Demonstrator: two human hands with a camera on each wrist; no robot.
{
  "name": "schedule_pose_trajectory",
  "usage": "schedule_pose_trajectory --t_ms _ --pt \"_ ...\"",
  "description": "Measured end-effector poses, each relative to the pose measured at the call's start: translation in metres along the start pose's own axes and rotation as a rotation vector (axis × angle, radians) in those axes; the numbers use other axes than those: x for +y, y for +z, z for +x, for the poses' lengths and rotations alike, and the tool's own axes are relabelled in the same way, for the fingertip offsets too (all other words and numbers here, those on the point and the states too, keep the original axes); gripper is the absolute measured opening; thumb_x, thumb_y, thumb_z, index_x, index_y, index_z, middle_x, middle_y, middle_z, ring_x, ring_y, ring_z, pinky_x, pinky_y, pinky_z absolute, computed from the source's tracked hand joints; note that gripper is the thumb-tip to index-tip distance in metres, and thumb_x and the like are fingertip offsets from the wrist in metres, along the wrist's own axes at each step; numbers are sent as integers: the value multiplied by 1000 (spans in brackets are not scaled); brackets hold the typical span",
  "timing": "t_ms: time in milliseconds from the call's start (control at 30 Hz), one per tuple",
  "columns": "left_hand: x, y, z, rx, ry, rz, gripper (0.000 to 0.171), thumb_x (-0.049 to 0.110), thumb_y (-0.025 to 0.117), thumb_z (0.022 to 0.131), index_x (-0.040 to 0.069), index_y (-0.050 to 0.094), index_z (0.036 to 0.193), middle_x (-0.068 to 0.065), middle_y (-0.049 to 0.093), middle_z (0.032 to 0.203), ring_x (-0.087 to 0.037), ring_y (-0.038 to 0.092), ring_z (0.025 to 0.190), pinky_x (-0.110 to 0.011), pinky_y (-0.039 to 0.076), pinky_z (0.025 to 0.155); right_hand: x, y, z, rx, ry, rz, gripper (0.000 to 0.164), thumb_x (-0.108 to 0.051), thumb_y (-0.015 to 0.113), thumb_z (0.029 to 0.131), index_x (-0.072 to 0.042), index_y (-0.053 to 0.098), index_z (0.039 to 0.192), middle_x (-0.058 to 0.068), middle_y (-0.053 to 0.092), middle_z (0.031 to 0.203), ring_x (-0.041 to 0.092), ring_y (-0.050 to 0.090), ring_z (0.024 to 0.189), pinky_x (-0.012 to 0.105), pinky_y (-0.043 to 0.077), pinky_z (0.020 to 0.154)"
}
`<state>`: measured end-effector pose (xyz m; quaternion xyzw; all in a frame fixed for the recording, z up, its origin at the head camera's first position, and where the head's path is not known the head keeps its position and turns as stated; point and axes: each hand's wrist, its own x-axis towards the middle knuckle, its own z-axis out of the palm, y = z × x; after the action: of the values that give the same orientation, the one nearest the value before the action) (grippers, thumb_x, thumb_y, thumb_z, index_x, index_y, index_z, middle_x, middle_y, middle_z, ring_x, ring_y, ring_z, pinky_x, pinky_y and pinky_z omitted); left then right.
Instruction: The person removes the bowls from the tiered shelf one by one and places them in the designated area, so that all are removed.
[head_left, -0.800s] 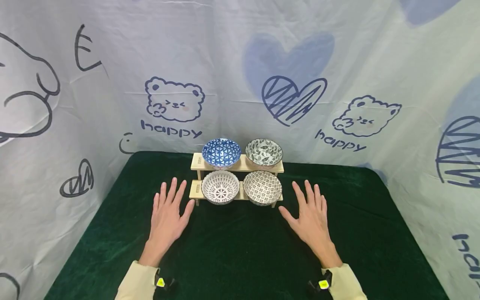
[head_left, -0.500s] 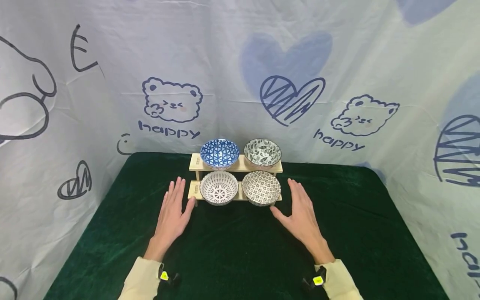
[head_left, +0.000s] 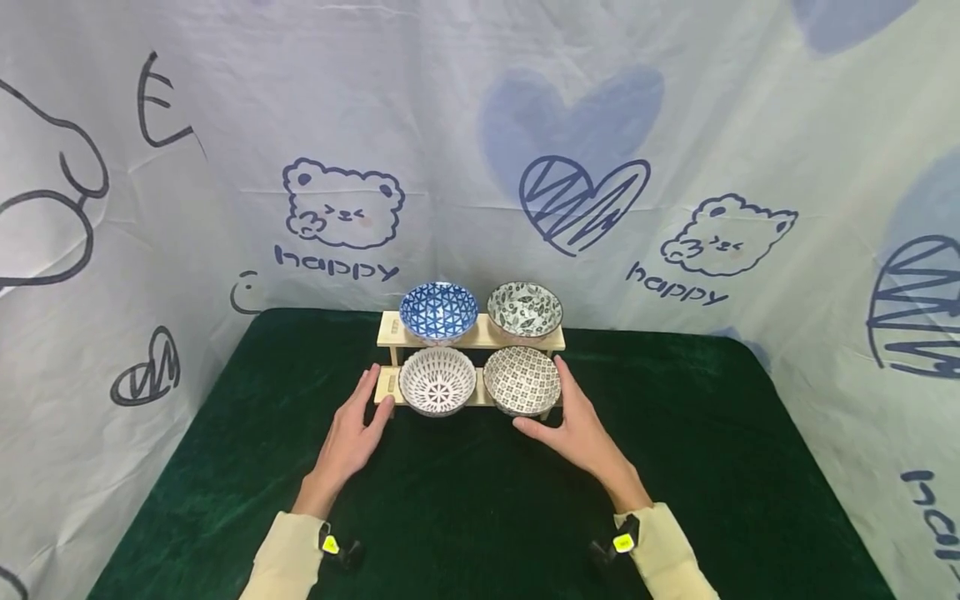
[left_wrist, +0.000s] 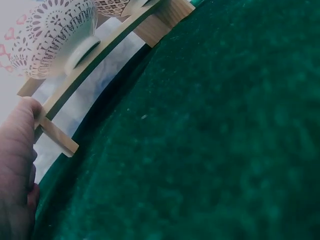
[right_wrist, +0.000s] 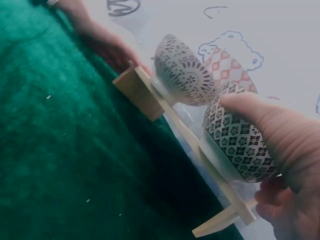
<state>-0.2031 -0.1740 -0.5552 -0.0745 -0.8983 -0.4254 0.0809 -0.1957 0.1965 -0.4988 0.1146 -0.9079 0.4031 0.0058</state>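
A two-tier wooden rack (head_left: 391, 328) bears patterned bowls. On its lower shelf sit a white bowl with dark dashes (head_left: 438, 382) and, to the right, a bowl with a dark lattice pattern (head_left: 522, 381). My right hand (head_left: 583, 429) grips that lattice bowl, thumb along the front and the other fingers round its right side. In the right wrist view the lattice bowl (right_wrist: 237, 142) still stands on the shelf. My left hand (head_left: 348, 433) holds the lower shelf's left end, with the thumb (left_wrist: 27, 112) at the shelf's front corner.
A blue bowl (head_left: 438, 311) and a grey-green leaf-patterned bowl (head_left: 525, 310) stand on the upper shelf. Dark green cloth (head_left: 465, 500) covers the table. White printed drapes (head_left: 450, 167) hang behind and along both sides.
Both hands have moved inward from spread positions beside the rack. The right hand has closed round the lattice bowl, and the left has come to the rack's left end.
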Motion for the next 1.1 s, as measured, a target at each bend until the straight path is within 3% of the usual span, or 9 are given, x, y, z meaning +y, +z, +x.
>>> schedule_pose_trajectory --t_ms 200,433,833,1100 --pt "-3 3 -1 17 24 -110 69 40 55 109 11 30 165 -12 31 170 -34 32 155 -59 29 123 1 7 7 37 -15 168 122 -45 88 82 -15 7 168 12 17 174 35 21 159 61 22 125" --pt "-9 5 1 32 45 -164 67 36 59 108 9 34 164 -11 34 168 -33 35 154 -58 30 123 5 17 6 78 -40 337 117 -28 89 84 -15 9 168 11 18 173 32 24 158 57 25 126" --pt "-5 6 2 -32 22 -199 68 31 55 110 8 26 166 -12 26 172 -34 27 157 -59 24 125 5 20 3 93 -24 345 116 -28 89 84 -13 9 167 11 21 172 33 29 156 57 29 124" --pt "-5 7 2 19 28 -204 62 28 55 110 9 33 164 -14 32 169 -34 30 156 -59 25 125 6 19 4 97 -27 337 115 -32 89 84 -15 11 167 9 21 172 32 29 156 57 30 123"
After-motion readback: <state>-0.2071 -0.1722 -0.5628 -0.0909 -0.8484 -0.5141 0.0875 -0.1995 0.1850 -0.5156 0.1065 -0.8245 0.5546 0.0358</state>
